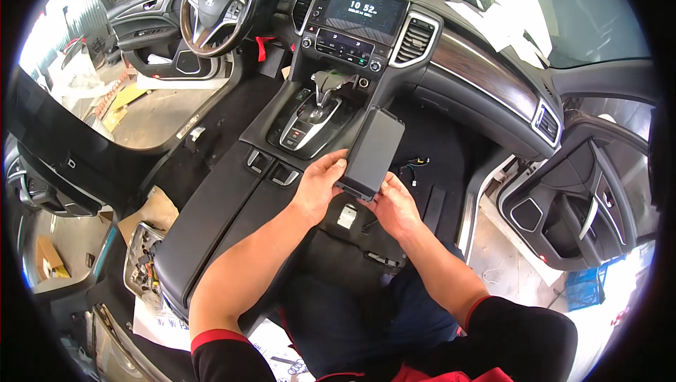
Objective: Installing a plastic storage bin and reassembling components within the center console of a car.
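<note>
Between both hands I hold a black rectangular box-like part (pixel 373 153), tilted, its smooth flat face turned up. My left hand (pixel 322 183) grips its lower left corner, thumb along the edge. The lower right end is pinched by my right hand (pixel 395 204), whose fingers partly go under it and out of sight. Just beyond the part stands the gear shifter (pixel 322 93) on the centre console (pixel 239 195). Loose wire connectors (pixel 415 164) lie on the dark floor to the right of the part.
Ahead are the dashboard screen (pixel 362 12) and the steering wheel (pixel 223 5). At right, a car door (pixel 574 199) stands open. A tray of small hardware (pixel 141 259) sits left of the console. A metal bracket (pixel 347 216) shows on the floor below my hands.
</note>
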`<state>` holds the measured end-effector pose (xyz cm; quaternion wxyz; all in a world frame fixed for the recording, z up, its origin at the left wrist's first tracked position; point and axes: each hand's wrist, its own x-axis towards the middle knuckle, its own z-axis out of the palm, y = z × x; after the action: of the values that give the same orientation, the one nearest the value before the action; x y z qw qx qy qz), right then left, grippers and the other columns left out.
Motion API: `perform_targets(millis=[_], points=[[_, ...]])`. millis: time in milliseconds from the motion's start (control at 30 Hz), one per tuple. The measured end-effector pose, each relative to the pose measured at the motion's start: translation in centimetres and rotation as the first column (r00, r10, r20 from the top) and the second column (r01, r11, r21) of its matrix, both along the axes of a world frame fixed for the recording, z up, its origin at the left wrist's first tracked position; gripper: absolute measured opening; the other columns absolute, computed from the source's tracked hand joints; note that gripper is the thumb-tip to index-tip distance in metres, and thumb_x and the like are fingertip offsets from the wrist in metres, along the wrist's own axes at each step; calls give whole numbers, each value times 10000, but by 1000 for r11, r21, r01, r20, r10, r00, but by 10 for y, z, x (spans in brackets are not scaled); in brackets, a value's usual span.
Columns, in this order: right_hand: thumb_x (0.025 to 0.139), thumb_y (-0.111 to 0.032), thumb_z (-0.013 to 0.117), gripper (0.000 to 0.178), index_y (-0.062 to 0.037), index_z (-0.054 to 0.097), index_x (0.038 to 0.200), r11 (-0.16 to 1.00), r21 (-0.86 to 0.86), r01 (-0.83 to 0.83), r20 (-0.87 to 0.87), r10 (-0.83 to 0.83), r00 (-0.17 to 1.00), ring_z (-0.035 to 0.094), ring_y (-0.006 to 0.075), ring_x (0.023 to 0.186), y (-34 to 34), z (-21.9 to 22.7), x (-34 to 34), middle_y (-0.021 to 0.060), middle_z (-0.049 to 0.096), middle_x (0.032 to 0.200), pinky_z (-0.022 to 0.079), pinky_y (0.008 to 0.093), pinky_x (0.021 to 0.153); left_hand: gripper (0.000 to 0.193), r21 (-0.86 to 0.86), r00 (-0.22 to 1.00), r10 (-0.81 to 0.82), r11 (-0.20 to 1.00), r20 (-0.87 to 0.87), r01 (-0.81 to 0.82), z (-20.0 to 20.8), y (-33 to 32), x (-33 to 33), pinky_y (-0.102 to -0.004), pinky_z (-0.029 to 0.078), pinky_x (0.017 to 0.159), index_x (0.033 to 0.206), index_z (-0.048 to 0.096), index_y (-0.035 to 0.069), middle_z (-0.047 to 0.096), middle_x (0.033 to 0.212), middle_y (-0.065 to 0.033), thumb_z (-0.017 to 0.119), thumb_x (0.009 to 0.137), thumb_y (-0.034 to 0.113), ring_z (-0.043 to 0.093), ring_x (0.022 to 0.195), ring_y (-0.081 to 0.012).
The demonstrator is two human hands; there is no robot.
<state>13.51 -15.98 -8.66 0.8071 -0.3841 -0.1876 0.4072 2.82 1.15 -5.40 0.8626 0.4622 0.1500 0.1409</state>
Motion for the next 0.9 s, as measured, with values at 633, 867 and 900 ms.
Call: perform_targets(millis=[633, 867, 900], points=[[975, -191, 608, 398, 25, 619, 1309, 981, -72, 178, 98, -171, 980, 646, 143, 1025, -17, 6, 28, 53, 707, 1114, 505, 333, 949, 504, 161, 967, -222, 957, -123, 240, -8, -17, -7, -427, 514, 1032, 1400, 465, -10, 633, 1249, -126, 671, 993, 204, 636, 1149, -232], [977, -139, 564, 359, 13, 645, 1291, 988, -95, 120, 0, -121, 993, 651, 145, 1003, -14, 10, 27, 52, 713, 1094, 508, 336, 945, 469, 245, 967, -196, 941, -163, 232, -5, -21, -7, -413, 519, 1010, 1340, 489, -16, 630, 1250, -145, 697, 973, 189, 636, 1145, -234], [977, -139, 564, 359, 13, 645, 1291, 988, -92, 126, -7, -127, 992, 651, 145, 1003, -14, 9, 28, 52, 713, 1094, 508, 336, 945, 469, 248, 965, -202, 939, -170, 240, -5, -22, -7, -413, 519, 1010, 1340, 489, -16, 630, 1250, -145, 697, 973, 189, 636, 1145, -234]])
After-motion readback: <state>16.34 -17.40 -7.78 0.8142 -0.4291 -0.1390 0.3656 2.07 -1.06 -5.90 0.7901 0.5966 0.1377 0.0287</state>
